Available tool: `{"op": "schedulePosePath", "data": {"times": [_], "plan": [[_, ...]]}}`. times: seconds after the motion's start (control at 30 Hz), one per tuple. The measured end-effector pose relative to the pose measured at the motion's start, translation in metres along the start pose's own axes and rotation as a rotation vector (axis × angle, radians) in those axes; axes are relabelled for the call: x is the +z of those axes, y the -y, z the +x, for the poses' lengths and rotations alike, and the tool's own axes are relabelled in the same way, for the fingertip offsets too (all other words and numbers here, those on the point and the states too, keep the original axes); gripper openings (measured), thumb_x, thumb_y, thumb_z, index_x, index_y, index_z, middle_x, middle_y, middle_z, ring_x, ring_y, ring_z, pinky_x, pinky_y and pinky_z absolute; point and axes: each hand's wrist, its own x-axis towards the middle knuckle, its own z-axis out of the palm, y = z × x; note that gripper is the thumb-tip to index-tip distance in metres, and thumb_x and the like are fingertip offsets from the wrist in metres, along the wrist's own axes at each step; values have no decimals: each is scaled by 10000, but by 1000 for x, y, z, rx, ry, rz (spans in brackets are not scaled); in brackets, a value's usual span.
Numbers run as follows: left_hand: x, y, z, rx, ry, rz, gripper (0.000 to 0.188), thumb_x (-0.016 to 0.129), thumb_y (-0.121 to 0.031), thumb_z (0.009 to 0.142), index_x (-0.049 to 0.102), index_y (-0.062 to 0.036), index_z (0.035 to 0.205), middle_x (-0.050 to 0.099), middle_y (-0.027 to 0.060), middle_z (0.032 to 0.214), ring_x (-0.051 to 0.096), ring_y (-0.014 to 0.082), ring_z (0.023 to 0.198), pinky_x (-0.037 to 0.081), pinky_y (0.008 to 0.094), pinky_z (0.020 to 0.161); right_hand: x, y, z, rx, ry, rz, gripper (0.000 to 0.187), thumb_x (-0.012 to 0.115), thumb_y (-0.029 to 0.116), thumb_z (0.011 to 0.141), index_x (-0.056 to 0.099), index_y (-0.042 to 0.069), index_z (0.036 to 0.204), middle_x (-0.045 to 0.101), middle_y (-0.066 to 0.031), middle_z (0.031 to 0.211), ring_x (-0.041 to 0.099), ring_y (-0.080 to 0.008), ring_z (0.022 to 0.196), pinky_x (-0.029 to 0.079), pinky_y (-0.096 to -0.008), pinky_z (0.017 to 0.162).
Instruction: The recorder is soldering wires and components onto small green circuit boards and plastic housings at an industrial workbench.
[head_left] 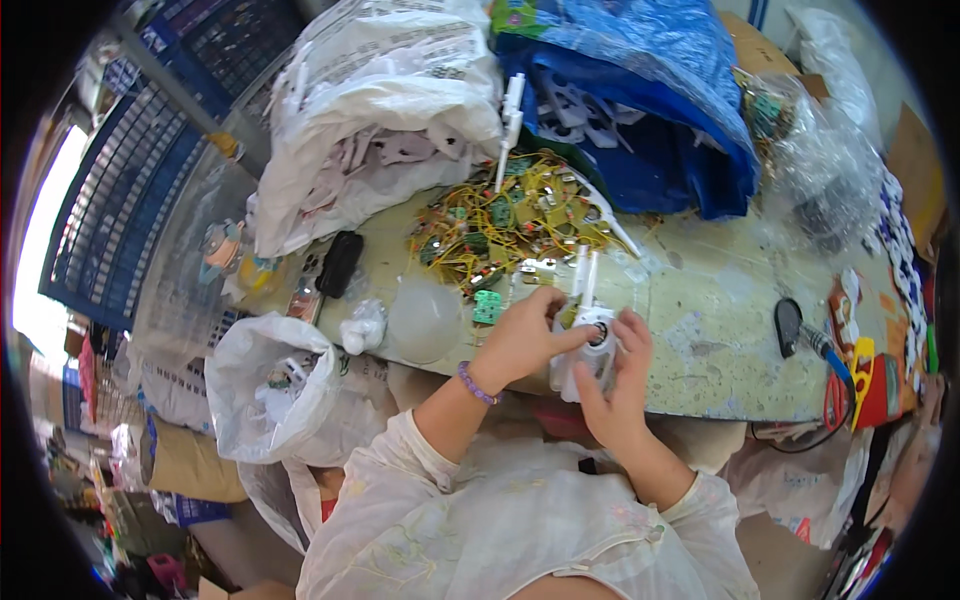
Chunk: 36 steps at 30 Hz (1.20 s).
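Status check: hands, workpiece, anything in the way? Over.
Left hand gripping white plastic part; right hand cupped alongside. Part by near edge of table. Wired circuit boards heaped beyond; nothing visibly blocking.

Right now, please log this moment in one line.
left hand: holding white plastic part; right hand: at same part; beyond: heaped wired circuit boards

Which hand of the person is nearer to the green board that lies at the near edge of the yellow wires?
Left. The left hand is just to the right of the green board; the right hand is farther right.
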Motion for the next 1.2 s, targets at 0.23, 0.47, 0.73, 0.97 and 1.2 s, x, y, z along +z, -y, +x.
{"op": "schedulePosePath", "data": {"times": [0.23, 0.47, 0.73, 0.97, 1.2], "plan": [[-118, 5, -41, 32, -147, -590, 429, 700, -65, 779, 551, 23, 1171, 635, 51, 1010, 608, 119, 851, 480, 260, 799, -16, -12, 5, -17, -67, 155, 515, 586, 66, 820, 386, 17, 1292, 340, -194, 1387, 352, -302, 1277, 312, -403, 1023], [-321, 79, -180, -255, -414, -445, 412, 621, -258, 843, 565, -6, 1164, 640, 43, 1031, 609, 140, 918, 480, 290, 833, -16, -21, 2, 4, 38, 315, 427, 569, 43, 850, 440, 14, 1256, 384, -174, 1370, 397, -259, 1256, 366, -361, 979], [-354, 215, -297, -712, -641, -450, 232, 646, -274, 826, 628, -100, 979, 597, -41, 810, 542, 73, 698, 447, 232, 643, -22, -19, -3, 29, 109, 270, 292, 577, 10, 817, 519, -12, 1102, 474, -195, 1256, 458, -273, 1151, 374, -360, 944], [-343, 180, -268, -947, -434, -144, 521, 666, -322, 820, 525, -103, 1272, 557, -9, 1187, 511, 140, 1059, 421, 336, 881, -24, -13, 2, -12, 176, 120, 230, 580, 10, 811, 543, 2, 1038, 516, -176, 1212, 482, -279, 1134, 363, -363, 959], [-327, 87, -161, -439, -714, 836, 336, 627, -249, 799, 643, 9, 1013, 663, 183, 958, 648, 298, 884, 498, 377, 754, -33, -4, 5, -76, 129, 8, 251, 606, -15, 750, 562, 11, 996, 546, -181, 1139, 516, -339, 1078, 390, -423, 943]]}}
